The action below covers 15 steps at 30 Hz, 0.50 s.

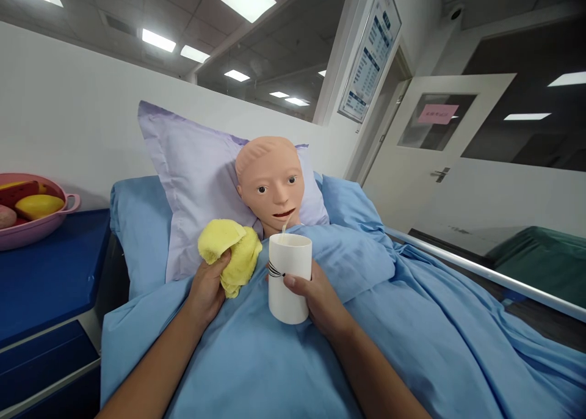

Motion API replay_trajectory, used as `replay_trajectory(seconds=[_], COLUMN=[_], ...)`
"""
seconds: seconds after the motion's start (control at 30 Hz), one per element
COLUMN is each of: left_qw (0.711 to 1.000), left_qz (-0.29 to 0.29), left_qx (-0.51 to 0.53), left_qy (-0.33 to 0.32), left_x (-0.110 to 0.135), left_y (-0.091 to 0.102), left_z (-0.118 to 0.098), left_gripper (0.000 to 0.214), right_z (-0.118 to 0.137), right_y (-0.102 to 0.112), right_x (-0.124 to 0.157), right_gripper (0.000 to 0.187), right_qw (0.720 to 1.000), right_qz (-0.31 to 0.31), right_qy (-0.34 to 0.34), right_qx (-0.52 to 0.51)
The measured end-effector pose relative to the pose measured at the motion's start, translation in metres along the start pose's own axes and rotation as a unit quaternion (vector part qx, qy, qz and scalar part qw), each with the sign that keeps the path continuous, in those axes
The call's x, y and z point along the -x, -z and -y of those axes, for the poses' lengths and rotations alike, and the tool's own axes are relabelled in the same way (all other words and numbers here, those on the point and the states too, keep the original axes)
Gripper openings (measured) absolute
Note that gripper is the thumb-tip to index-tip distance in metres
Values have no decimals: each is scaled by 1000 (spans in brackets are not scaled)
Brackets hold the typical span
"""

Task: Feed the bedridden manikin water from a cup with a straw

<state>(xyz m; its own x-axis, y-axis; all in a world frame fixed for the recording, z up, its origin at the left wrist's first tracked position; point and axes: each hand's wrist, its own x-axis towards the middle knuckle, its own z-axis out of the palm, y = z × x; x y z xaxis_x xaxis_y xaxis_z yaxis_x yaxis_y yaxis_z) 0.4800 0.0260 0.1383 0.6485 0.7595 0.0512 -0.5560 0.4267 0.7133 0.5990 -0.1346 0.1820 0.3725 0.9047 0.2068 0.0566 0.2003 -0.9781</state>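
Observation:
A patient manikin (271,181) lies in the bed with its head on a lilac pillow (196,181), eyes and mouth open. My right hand (320,294) is wrapped round a white mug (289,291) with a thin black line design, upright in front of the manikin's chin. From the mug a pale, translucent straw (284,225) rises to the manikin's mouth; whether its tip is inside the lips I cannot tell. My left hand (209,287) grips a bunched yellow towel (235,254), beside the manikin's neck and left of the mug.
Blue bedding (256,370) covers the manikin below the neck. On the left, a pink basket (36,233) of fruit stands on a blue bedside cabinet (50,284). A metal bed rail (485,272) runs along the right; an open door (425,156) stands behind.

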Motion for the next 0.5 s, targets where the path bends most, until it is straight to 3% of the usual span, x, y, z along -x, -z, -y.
replay_trajectory(seconds=[0.5], left_qw=[1000], left_qz=[-16], left_qx=[-6], left_qy=[9], left_x=[2], left_y=[-3], left_z=[-3], left_gripper=[51], right_z=[3], right_y=[-4], right_x=[1], right_gripper=[42], right_qw=[997], right_qz=[-38], right_qy=[-2], right_qx=[-66])
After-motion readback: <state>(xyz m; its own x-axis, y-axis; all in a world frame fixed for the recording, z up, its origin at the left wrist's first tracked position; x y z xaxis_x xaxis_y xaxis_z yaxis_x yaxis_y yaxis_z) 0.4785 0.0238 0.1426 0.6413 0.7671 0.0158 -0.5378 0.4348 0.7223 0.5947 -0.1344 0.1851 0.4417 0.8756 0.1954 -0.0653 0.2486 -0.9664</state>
